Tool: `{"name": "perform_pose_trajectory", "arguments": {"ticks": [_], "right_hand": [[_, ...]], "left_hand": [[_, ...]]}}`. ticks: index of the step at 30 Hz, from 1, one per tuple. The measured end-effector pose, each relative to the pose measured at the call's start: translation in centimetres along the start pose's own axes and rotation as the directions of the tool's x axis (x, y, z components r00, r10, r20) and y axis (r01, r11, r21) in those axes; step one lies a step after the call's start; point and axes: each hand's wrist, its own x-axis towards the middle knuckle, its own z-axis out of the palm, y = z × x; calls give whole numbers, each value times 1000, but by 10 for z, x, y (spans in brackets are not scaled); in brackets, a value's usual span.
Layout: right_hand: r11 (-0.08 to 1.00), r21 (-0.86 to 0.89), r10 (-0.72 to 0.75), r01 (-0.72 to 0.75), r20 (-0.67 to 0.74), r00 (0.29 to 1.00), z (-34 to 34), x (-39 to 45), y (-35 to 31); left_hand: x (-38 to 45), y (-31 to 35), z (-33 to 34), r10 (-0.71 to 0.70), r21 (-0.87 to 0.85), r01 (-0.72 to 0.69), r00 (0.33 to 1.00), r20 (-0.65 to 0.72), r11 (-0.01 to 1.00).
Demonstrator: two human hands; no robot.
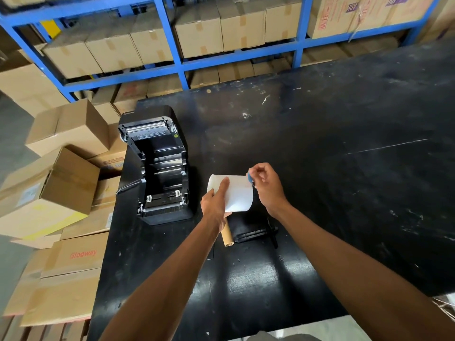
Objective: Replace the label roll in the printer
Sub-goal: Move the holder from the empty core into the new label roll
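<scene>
A black label printer [160, 168] stands on the left part of the black table [344, 168] with its lid swung open and its roll bay empty. Just right of it, my left hand [216, 203] grips a full white label roll [238, 193] held above the table. My right hand [267, 185] pinches a small blue tab [250, 178] at the roll's upper right edge. Below the roll, a bare brown cardboard core [227, 236] lies on the table beside a black spindle [258, 233].
Cardboard boxes [64, 168] are stacked on the floor to the left of the table. Blue shelving [182, 67] with more boxes runs behind the table's far edge.
</scene>
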Motion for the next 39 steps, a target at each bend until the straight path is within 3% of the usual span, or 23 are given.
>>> {"name": "perform_pose_trajectory", "arguments": {"ticks": [3,5,8,11,15,19,23,28,33,39], "right_hand": [[996,-24,87,-89,-60,994,-19,4,15],[973,-178,131,-145,-85,988,-38,1,36],[856,-466,195,-223,-108,975,-67,-10,72],[771,-593,234,-232,-74,969,-85,-19,102],[753,-620,258,-219,-28,966,-83,-20,114],[741,-600,303,-301,-101,947,-78,-13,119],[694,-674,262,-255,-93,961,-75,-14,120],[747,-620,167,-240,-175,970,-75,-30,102],[712,-674,236,-198,-35,971,-70,-47,94],[652,-719,323,-241,-23,946,-60,-53,97]], "left_hand": [[2,-6,-4,-19,-28,19,1000,-15,999],[3,-9,-7,-21,-30,21,1000,-1,999],[2,-11,-10,-25,-30,26,999,38,999],[-2,-12,-10,-36,-19,38,994,100,999],[-7,-15,-11,-54,-52,62,989,139,997],[-9,-20,-14,-64,-62,76,983,172,995],[-7,-25,-22,-70,-51,80,982,177,996],[-7,-25,-26,-68,-48,77,984,166,996],[-8,-26,-29,-77,-79,88,988,135,993],[-13,-26,-34,-65,-82,77,988,141,994]]}}
